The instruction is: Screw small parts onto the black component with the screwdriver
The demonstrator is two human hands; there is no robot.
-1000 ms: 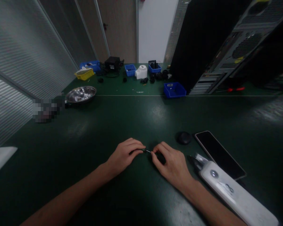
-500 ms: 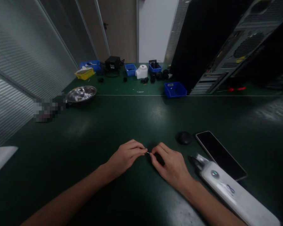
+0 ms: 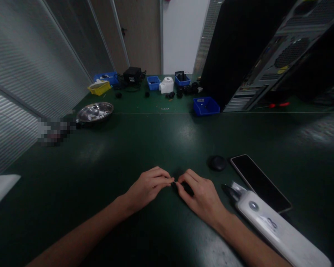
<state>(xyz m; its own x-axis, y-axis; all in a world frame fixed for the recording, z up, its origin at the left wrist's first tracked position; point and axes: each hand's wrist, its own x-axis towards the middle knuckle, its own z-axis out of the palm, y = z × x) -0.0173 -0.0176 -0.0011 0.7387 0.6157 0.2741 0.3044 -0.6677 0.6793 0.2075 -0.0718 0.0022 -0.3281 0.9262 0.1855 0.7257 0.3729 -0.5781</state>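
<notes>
Both hands rest on the dark green table (image 3: 167, 141), fingertips meeting near its front middle. My left hand (image 3: 148, 185) pinches a thin dark piece whose small pale tip shows between the two hands. My right hand (image 3: 202, 194) is curled round a small black part (image 3: 187, 187), mostly hidden under its fingers. What the pieces are I cannot make out in the dim light.
A black round puck (image 3: 217, 162) and a dark phone (image 3: 259, 182) lie right of my hands, with a white power tool (image 3: 278, 230) nearer the edge. Farther back: a metal bowl (image 3: 95, 111), blue bins (image 3: 206, 105), a yellow bin (image 3: 99, 87), a computer case (image 3: 278, 55).
The two hands have drawn closer, so the gap between the fingertips has nearly closed and less of the thin piece shows. Nothing else on the table has moved.
</notes>
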